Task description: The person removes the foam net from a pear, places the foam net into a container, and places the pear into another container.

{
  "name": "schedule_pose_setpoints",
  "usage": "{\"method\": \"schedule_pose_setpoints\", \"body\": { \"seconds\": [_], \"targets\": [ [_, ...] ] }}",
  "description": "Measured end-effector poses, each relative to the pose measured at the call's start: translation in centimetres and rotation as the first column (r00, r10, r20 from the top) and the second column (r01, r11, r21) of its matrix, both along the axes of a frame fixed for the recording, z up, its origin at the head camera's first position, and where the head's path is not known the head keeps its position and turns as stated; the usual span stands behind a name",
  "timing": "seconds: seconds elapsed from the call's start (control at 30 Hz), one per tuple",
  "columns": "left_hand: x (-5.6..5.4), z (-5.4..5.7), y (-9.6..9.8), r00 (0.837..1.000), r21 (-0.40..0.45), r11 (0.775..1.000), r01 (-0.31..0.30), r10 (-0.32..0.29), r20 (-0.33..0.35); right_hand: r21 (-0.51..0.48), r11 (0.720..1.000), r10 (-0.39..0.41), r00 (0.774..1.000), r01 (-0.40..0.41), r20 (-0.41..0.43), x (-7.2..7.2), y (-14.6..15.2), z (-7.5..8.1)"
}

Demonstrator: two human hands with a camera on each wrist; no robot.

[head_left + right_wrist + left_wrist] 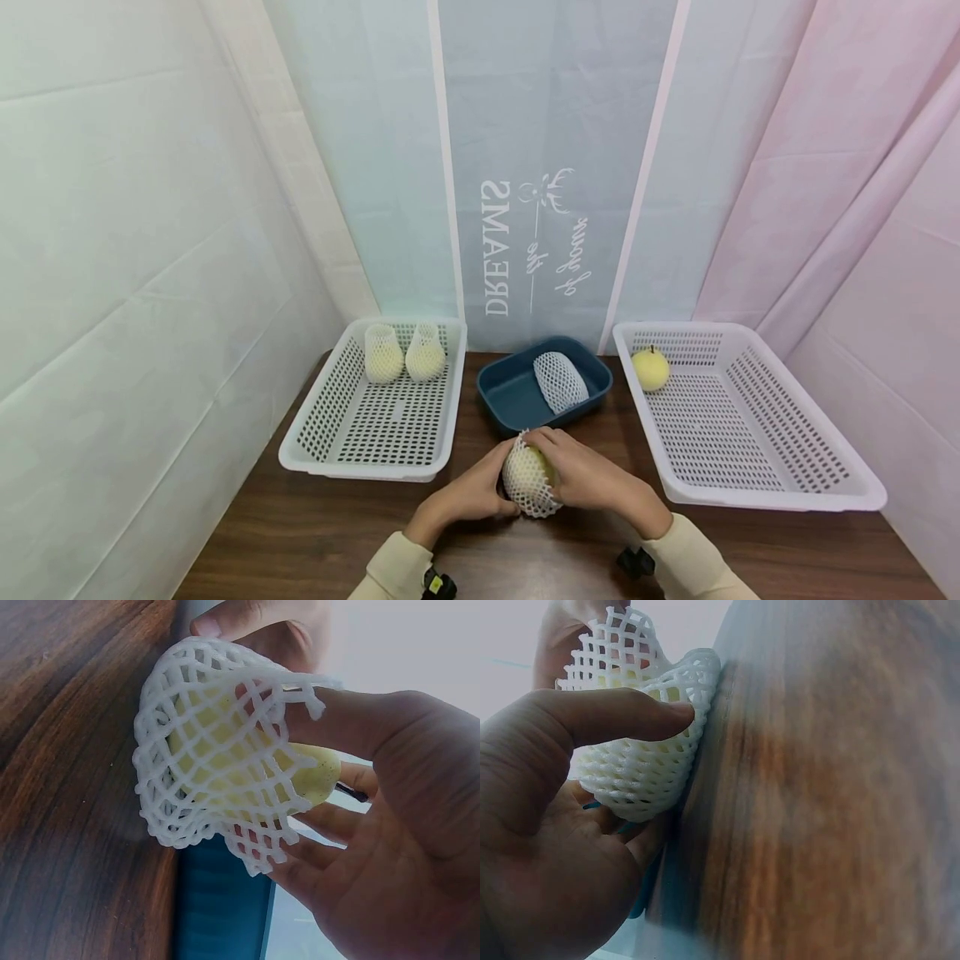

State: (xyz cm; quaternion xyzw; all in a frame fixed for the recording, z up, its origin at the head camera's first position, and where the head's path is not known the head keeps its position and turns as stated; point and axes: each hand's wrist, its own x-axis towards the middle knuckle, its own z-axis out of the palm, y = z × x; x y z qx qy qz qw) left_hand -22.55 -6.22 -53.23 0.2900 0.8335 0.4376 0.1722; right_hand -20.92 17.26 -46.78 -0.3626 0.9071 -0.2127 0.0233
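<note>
Close over the table, a yellow pear (319,778) with a dark stem sits partly inside a white foam net sleeve (527,485). My left hand (472,492) holds the net from the left; in the left wrist view its thumb (641,714) lies across the mesh and the other fingers curl beneath. From the right, my right hand (588,477) grips the pear near its stem end, with the thumb under the net's loose edge. In the right wrist view the stem end sticks out of the net opening.
A blue tray (508,400) with a flattened foam net (561,382) stands just behind my hands. In the left white basket (300,465) are two netted pears (384,360). The right white basket (772,500) holds one bare pear (650,369). Curtains hang behind the wooden table (300,542).
</note>
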Motion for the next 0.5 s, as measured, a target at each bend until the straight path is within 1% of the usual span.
{"method": "schedule_pose_setpoints", "body": {
  "seconds": [0.13,0.3,0.5],
  "targets": [
    [-0.06,-0.05,0.0,1.0,0.014,1.0,0.008,-0.008,0.001,-0.005,1.0,-0.006,1.0,0.006,0.0,-0.04,-0.04,-0.11],
    [0.09,0.05,0.06,1.0,-0.002,1.0,0.001,-0.001,0.007,-0.031,0.999,-0.009,0.999,0.01,0.036,-0.26,-0.13,-0.36],
    [0.25,0.07,0.05,1.0,-0.018,1.0,-0.013,0.014,0.021,-0.042,0.999,-0.005,0.998,0.008,0.06,-0.29,0.01,-0.33]
  ]
}}
